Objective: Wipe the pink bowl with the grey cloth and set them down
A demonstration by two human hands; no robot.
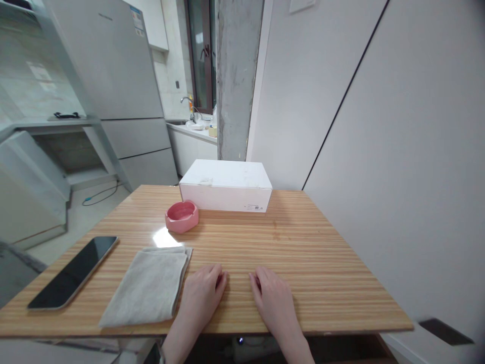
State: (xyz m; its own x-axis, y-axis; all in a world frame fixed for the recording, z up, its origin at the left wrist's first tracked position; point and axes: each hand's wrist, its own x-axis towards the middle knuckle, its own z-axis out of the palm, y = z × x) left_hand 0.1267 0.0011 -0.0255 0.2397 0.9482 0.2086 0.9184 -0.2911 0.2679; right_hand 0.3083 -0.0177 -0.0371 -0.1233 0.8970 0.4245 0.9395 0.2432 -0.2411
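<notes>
My left hand point(200, 296) and my right hand point(273, 299) lie palm down on the wooden table point(322, 263) near its front edge, fingers stretched forward, holding nothing. A folded grey cloth point(147, 285) lies just left of my left hand, almost touching it. A small pink bowl point(182, 216) sits beyond the cloth. Behind it a closed white box point(226, 185) rests at the table's far edge. A dark phone point(75, 271) lies face up at the left.
A white wall runs along the table's right side. Beyond the table stand a large grey fridge point(113, 76), a concrete pillar point(237, 76) and a counter with a sink tap point(188, 103). White furniture stands at the left.
</notes>
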